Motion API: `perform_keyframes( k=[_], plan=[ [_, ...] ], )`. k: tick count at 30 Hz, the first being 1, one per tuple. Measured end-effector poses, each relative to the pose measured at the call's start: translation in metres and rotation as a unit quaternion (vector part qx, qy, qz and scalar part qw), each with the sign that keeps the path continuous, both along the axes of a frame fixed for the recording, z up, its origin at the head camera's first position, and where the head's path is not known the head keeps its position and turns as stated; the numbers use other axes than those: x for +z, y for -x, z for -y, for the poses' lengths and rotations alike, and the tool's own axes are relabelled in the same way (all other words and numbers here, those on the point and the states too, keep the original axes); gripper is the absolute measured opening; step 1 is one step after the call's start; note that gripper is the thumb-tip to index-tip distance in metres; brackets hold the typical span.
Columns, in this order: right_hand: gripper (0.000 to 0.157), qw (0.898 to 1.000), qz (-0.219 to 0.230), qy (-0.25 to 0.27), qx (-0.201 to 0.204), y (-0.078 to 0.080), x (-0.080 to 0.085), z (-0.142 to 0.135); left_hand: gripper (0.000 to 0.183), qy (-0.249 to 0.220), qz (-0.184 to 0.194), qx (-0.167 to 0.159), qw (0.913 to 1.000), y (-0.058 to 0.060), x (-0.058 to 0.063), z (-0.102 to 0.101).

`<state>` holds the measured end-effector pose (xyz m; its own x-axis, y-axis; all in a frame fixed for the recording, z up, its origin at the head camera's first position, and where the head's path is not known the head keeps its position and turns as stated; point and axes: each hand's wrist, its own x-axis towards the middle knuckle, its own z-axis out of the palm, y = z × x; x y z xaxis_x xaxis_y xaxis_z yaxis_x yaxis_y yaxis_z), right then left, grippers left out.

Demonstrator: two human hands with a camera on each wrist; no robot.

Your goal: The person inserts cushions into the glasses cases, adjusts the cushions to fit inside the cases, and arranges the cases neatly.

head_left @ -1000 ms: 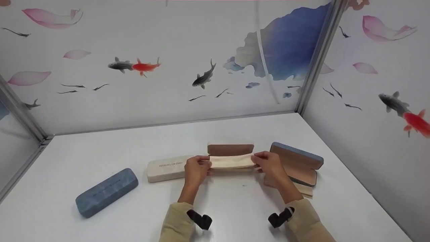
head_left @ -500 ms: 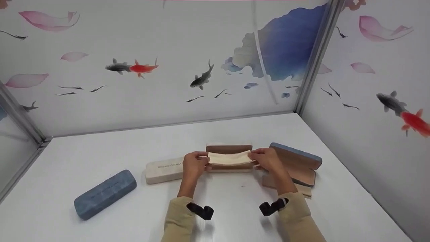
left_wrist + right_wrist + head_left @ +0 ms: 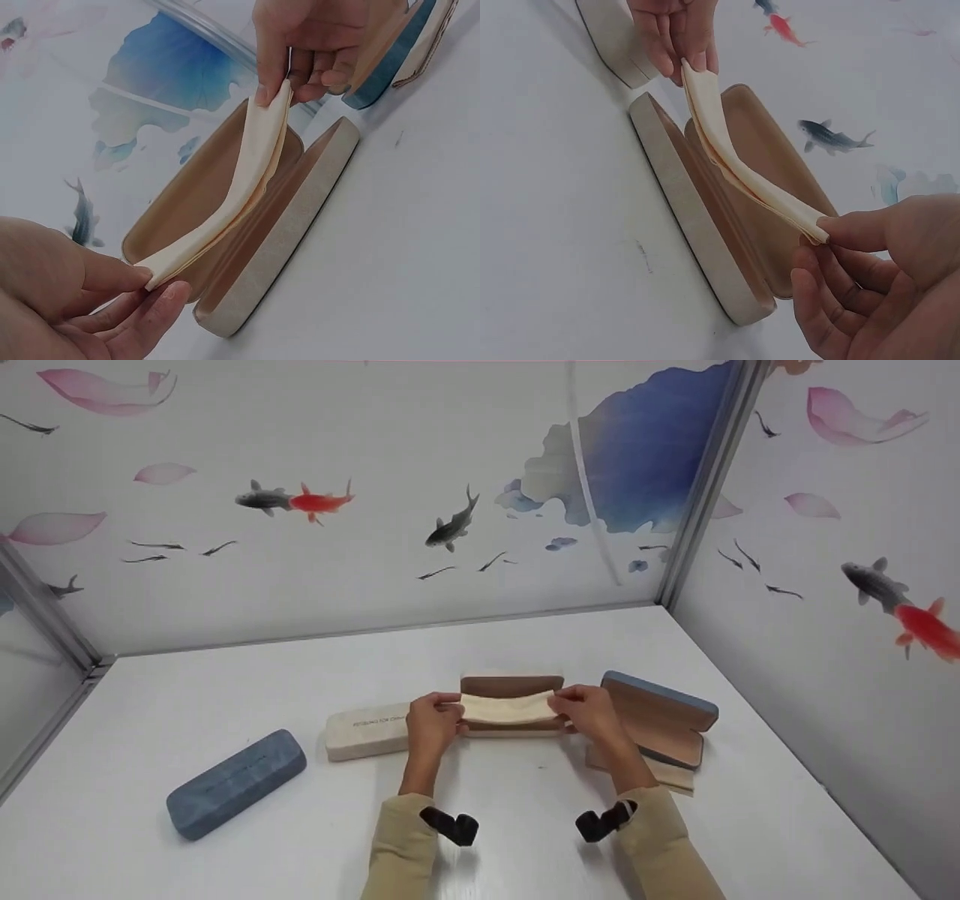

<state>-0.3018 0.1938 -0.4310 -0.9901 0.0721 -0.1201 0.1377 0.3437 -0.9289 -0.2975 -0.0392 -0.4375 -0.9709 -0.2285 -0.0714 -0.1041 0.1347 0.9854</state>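
A folded cream cloth (image 3: 507, 709) sags between my two hands above an open cream glasses case (image 3: 513, 733) with a brown lining. My left hand (image 3: 433, 726) pinches one end of the cloth between thumb and fingers. At the other end, my right hand (image 3: 596, 714) pinches it the same way. In the left wrist view the cloth (image 3: 232, 195) shows several layers along its lower edge, and the case's raised lid (image 3: 202, 187) stands behind it. The right wrist view has the cloth (image 3: 742, 176) bowed over the case's lower half (image 3: 697, 217).
Left of the open case lies a shut cream glasses case (image 3: 367, 733) with dark lettering. Farther left is a shut blue case (image 3: 237, 785). An open blue case (image 3: 664, 727) stands at the right, with a folded cloth (image 3: 675, 777) before it, partly behind my right forearm.
The cloth, held at both ends, has shifted slightly left and back and now sags in the middle, showing more of the open case's front edge. The cases stay in place.
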Motion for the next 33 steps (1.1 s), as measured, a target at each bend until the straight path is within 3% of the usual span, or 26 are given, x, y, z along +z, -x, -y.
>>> perform_keyframes(
  k=[11, 17, 25, 33],
  plan=[
    [0.030, 1.000, 0.014, 0.000, -0.018, -0.003, -0.010, -0.001, 0.017, 0.050, -0.023, 0.013, 0.9984, 0.000, -0.011, -0.006],
    [0.028, 1.000, 0.008, 0.010, -0.026, -0.003, -0.007, 0.005, 0.016, 0.070, -0.039, 0.042, 0.9959, 0.001, -0.012, -0.011],
    [0.026, 0.999, -0.008, 0.028, -0.034, -0.003, -0.009, 0.011, 0.022, 0.139, -0.091, 0.096, 0.9815, 0.002, -0.017, -0.017],
    [0.023, 0.998, -0.031, 0.043, -0.043, -0.004, -0.006, 0.014, 0.023, 0.128, -0.091, 0.112, 0.9811, 0.003, -0.020, -0.019]
  ],
)
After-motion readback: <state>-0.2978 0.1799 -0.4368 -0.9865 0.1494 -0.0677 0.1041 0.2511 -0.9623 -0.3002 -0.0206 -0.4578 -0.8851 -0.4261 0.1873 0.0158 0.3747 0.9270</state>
